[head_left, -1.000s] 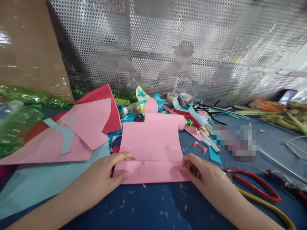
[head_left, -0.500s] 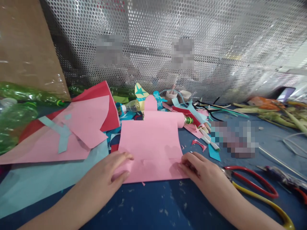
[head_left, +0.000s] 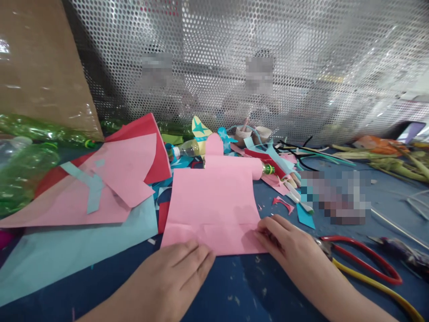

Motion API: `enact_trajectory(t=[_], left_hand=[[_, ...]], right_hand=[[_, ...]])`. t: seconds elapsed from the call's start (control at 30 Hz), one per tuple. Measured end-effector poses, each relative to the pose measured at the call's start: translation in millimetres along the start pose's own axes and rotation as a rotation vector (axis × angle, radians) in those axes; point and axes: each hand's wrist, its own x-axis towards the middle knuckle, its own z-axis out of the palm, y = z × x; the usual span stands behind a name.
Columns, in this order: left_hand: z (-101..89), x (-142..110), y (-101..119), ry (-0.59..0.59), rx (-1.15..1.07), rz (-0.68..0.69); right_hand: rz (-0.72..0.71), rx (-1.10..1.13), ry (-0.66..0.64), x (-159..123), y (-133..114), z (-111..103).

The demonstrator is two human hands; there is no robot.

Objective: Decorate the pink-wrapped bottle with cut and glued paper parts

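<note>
A sheet of pink paper [head_left: 214,197] lies before me, with a crease across its near part. Its far edge meets a pink-wrapped bottle [head_left: 231,164] lying on its side, whose green neck shows at the right. My left hand [head_left: 181,273] is flat on the sheet's near edge, fingers stretched and close together. At the near right corner, my right hand [head_left: 288,243] has its fingers curled and closed on the paper's side edge; some fingertips are tucked from sight.
Pink and red sheets [head_left: 127,165] overlap a pale blue sheet [head_left: 100,255] at left. Pliers [head_left: 365,255] with red and yellow handles lie right of my hand. Green plastic bottles [head_left: 30,174], paper scraps [head_left: 283,205] and a perforated metal panel [head_left: 208,80] surround the work area.
My left hand has moved from the paper's left side to its near edge, and its fingers have flattened. The right hand keeps its place at the right corner.
</note>
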Motion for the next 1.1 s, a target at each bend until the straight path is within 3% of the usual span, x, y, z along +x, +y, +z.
enact_trajectory(t=[0.3, 0.5, 0.57, 0.67, 0.8, 1.1], left_hand=[[5.7, 1.9, 12.8, 0.017, 0.020, -0.110], [1.3, 7.2, 15.8, 0.083, 0.013, -0.131], [1.5, 7.1, 15.2, 0.106, 0.009, -0.125], [2.8, 6.3, 14.2, 0.138, -0.002, -0.127], [4.6, 5.5, 14.2, 0.126, -0.004, -0.131], [4.1, 9.0, 13.0, 0.152, -0.017, -0.147]], right_hand=[[-0.067, -0.067, 0.041, 0.8, 3.2, 1.4], [-0.392, -0.237, 0.441, -6.6, -9.0, -8.9], [-0.562, -0.247, 0.491, -11.2, -22.3, -7.9], [-0.676, -0.265, 0.384, -14.1, -39.7, 0.1], [-0.605, -0.242, 0.223, -12.1, -44.0, 10.8], [-0.575, -0.282, 0.247, -12.7, -38.0, 9.3]])
